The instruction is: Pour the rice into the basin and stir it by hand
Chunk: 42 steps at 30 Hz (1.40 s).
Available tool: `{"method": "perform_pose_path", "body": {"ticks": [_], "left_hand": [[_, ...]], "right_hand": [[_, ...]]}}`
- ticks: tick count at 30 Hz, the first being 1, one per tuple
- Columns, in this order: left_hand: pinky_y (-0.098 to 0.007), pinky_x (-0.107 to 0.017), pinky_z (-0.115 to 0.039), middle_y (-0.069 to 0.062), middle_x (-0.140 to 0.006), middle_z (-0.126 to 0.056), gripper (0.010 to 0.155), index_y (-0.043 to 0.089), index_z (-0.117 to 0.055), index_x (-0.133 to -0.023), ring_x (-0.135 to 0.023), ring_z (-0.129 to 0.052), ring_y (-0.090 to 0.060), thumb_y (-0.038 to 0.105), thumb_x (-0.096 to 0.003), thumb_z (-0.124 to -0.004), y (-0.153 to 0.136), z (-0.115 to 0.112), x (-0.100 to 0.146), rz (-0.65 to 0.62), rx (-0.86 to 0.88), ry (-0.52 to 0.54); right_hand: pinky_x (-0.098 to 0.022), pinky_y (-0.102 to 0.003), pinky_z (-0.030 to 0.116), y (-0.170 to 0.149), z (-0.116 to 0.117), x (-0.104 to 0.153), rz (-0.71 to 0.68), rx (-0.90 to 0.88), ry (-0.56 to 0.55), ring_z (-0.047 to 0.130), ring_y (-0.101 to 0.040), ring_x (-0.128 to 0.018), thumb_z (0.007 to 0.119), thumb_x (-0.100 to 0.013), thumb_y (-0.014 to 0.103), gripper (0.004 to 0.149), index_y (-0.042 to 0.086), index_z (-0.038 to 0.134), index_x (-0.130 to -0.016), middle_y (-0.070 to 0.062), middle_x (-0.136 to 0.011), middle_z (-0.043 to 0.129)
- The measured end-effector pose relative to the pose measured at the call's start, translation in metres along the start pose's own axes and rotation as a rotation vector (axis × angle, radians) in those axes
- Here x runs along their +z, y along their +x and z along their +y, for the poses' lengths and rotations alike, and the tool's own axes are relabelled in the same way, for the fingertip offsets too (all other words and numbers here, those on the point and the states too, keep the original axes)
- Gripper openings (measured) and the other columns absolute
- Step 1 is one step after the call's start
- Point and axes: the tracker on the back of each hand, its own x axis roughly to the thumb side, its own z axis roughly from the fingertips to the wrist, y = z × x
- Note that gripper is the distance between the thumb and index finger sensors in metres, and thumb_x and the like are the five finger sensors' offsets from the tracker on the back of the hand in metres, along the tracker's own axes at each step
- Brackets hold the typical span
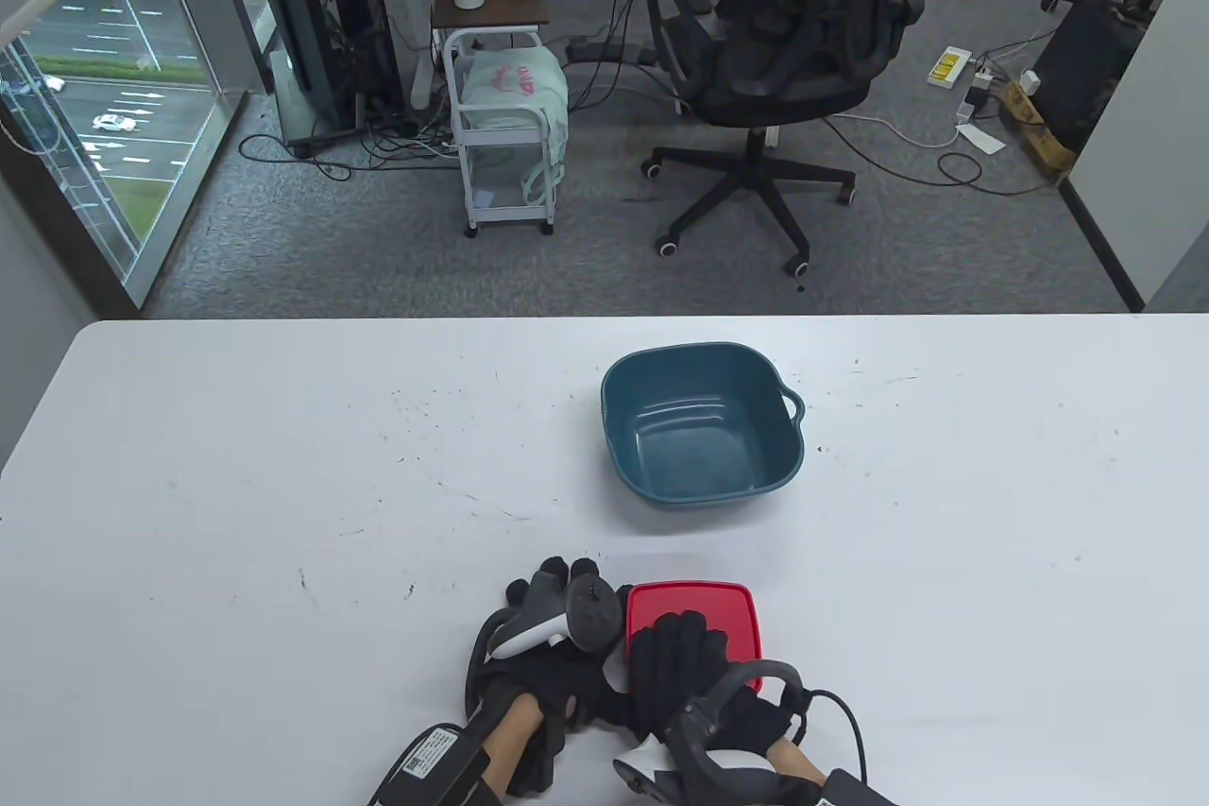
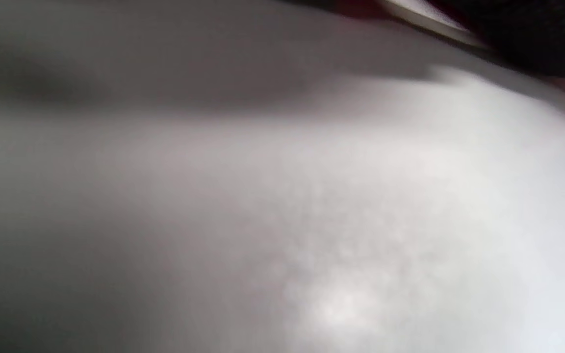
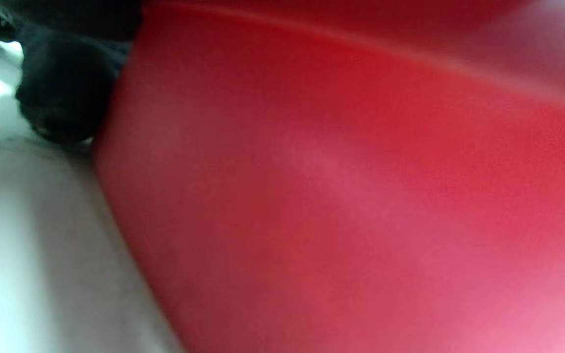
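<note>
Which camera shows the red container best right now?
The table view: the red container shows whole, lid on, the right hand resting on top, the left hand beside it. The right wrist view only fills with its blurred red wall; the left wrist view shows mostly table.

- Left hand: black fabric sensor glove; a white and dark grey tracker with a rounded head sits on its back.
- Right hand: matching black glove, a grey ring-shaped tracker, a thin black cable behind.
- Bare forearm skin shows beside a labelled black wrist module.
</note>
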Motion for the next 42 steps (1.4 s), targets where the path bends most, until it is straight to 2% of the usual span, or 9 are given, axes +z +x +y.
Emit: {"method": "perform_pose_path", "body": {"ticks": [4,5,7,10,13,26,31,37,42], "left_hand": [[-0.082,-0.062,-0.001,-0.020,-0.113,0.016,0.127,0.039,-0.004,-0.111,-0.100,0.015,-0.058,0.078,-0.0167,-0.079,0.000,0.000,0.000,0.005,-0.001,0.002],[-0.082,-0.062,0.000,-0.020,-0.113,0.017,0.127,0.039,-0.003,-0.111,-0.100,0.015,-0.058,0.078,-0.0168,-0.079,0.000,0.000,0.000,0.007,-0.003,0.001],[-0.082,-0.062,0.000,-0.020,-0.112,0.016,0.127,0.039,-0.003,-0.111,-0.100,0.015,-0.058,0.078,-0.0168,-0.079,0.000,0.000,-0.001,0.008,-0.002,0.001],[-0.081,-0.061,0.002,-0.020,-0.112,0.018,0.127,0.040,-0.003,-0.111,-0.099,0.017,-0.058,0.078,-0.0176,-0.080,-0.001,-0.001,-0.001,0.000,0.026,-0.007],[-0.079,-0.060,0.006,-0.018,-0.110,0.021,0.128,0.043,0.001,-0.110,-0.097,0.021,-0.055,0.080,-0.0170,-0.079,-0.002,-0.002,-0.003,0.013,0.033,-0.025],[-0.079,-0.060,0.003,-0.018,-0.111,0.019,0.128,0.044,-0.002,-0.110,-0.098,0.018,-0.055,0.079,-0.0158,-0.081,-0.001,-0.002,-0.002,0.025,0.033,-0.008],[-0.079,-0.061,0.003,-0.017,-0.112,0.018,0.128,0.044,-0.003,-0.111,-0.098,0.018,-0.055,0.079,-0.0167,-0.082,-0.001,-0.002,-0.003,0.020,0.043,-0.006],[-0.079,-0.060,0.004,-0.018,-0.111,0.019,0.128,0.042,-0.002,-0.111,-0.098,0.019,-0.055,0.079,-0.0189,-0.082,-0.002,-0.002,-0.002,0.010,0.037,-0.011],[-0.079,-0.061,0.004,-0.017,-0.111,0.019,0.127,0.042,-0.002,-0.111,-0.098,0.019,-0.055,0.079,-0.0195,-0.082,-0.003,-0.002,-0.002,0.005,0.032,-0.014]], "right_hand": [[-0.016,-0.051,0.097,-0.001,-0.002,0.004,0.056,0.007,-0.074,0.111,-0.045,-0.034,0.062,-0.037,0.047,0.064,-0.001,0.091,-0.067,-0.025,-0.054,0.106],[-0.015,-0.051,0.096,-0.017,-0.003,0.002,0.121,-0.157,-0.102,0.111,-0.045,-0.033,0.062,-0.038,0.045,0.062,-0.002,0.091,-0.065,-0.025,-0.052,0.107],[-0.016,-0.050,0.095,-0.027,-0.001,0.005,0.158,-0.276,-0.115,0.110,-0.043,-0.033,0.063,-0.038,0.046,0.061,0.000,0.092,-0.065,-0.023,-0.052,0.108],[-0.019,-0.049,0.095,-0.021,-0.001,0.009,0.177,-0.196,-0.107,0.110,-0.042,-0.039,0.073,-0.037,0.049,0.060,0.001,0.090,-0.069,-0.021,-0.058,0.107],[-0.020,-0.049,0.095,-0.024,-0.001,0.010,0.211,-0.255,-0.105,0.110,-0.042,-0.041,0.083,-0.035,0.045,0.056,0.002,0.090,-0.071,-0.020,-0.059,0.107],[-0.013,-0.044,0.095,-0.074,0.011,0.029,0.505,-0.790,-0.339,0.113,-0.036,-0.031,0.077,-0.037,0.043,0.051,0.002,0.091,-0.064,-0.016,-0.049,0.110],[-0.013,-0.045,0.096,-0.082,0.005,0.033,0.516,-0.803,-0.363,0.113,-0.037,-0.032,0.077,-0.037,0.043,0.052,0.003,0.090,-0.066,-0.016,-0.050,0.110],[-0.022,-0.050,0.094,-0.115,-0.002,0.053,0.599,-0.887,-0.490,0.111,-0.041,-0.039,0.077,-0.037,0.041,0.053,0.003,0.086,-0.072,-0.020,-0.058,0.105],[-0.040,-0.055,0.087,-0.169,0.014,0.083,0.904,-1.129,-0.531,0.099,-0.044,-0.063,0.079,-0.037,0.029,0.051,0.008,0.075,-0.083,-0.020,-0.081,0.090]]}}
